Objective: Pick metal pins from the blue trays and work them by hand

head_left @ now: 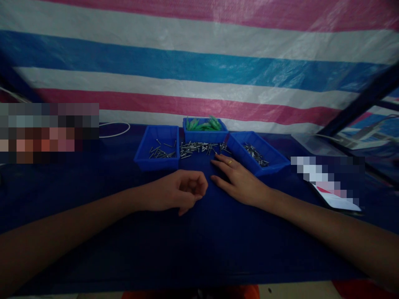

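Observation:
My left hand [179, 191] is over the blue table, its fingers curled round towards the thumb. Whatever it holds, if anything, is hidden in the fingers. My right hand [238, 178] lies palm down with fingers spread, the fingertips close to the near edge of a loose pile of thin, nail-like metal pieces [199, 148]. A blue bin [142, 153] on the left and a tilted blue bin [274, 155] on the right hold more such pieces. Between them at the back stands a smaller blue bin [205, 134] with green pointed pieces [202, 124].
A striped plastic sheet [199, 64] hangs behind the table [199, 249]. At the right lies a flat, partly blurred-out white object [339, 201]. A white cable [120, 124] loops at the back left, next to a pixelated area. Dark frame bars stand at both sides.

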Tool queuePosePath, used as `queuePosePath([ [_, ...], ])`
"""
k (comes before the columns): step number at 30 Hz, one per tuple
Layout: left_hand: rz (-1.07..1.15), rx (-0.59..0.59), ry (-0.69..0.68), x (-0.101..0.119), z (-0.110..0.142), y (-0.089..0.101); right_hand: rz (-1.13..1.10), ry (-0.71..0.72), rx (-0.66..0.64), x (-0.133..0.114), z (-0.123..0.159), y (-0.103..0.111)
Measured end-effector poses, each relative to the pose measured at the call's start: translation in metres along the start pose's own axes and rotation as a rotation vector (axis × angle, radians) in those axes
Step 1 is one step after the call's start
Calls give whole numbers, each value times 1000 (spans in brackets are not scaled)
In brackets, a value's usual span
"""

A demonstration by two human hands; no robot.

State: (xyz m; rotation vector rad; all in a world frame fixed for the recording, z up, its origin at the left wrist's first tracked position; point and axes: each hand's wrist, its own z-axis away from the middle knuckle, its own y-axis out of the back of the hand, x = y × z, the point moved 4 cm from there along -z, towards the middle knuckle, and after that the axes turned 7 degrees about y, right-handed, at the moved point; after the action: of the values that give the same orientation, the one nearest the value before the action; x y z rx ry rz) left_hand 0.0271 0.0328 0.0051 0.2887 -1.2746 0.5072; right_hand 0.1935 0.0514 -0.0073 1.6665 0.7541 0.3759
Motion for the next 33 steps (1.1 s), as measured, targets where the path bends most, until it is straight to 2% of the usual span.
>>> queuePosePath([
  [8, -40, 16, -16, 0, 0, 1, -13, 24, 14, 0, 0, 1],
  [17, 38, 39, -22, 0, -1, 1, -42, 28, 35, 0, 0, 1],
  [22, -11, 58, -23, 0, 0, 2, -22, 44, 54, -2, -1, 3],
  [26, -79, 119, -68, 3, 1, 5, -24, 97, 69, -6, 0, 6],
  [33, -299, 299, -147, 10, 6, 11, -96, 227, 123, -13, 4, 13],
])
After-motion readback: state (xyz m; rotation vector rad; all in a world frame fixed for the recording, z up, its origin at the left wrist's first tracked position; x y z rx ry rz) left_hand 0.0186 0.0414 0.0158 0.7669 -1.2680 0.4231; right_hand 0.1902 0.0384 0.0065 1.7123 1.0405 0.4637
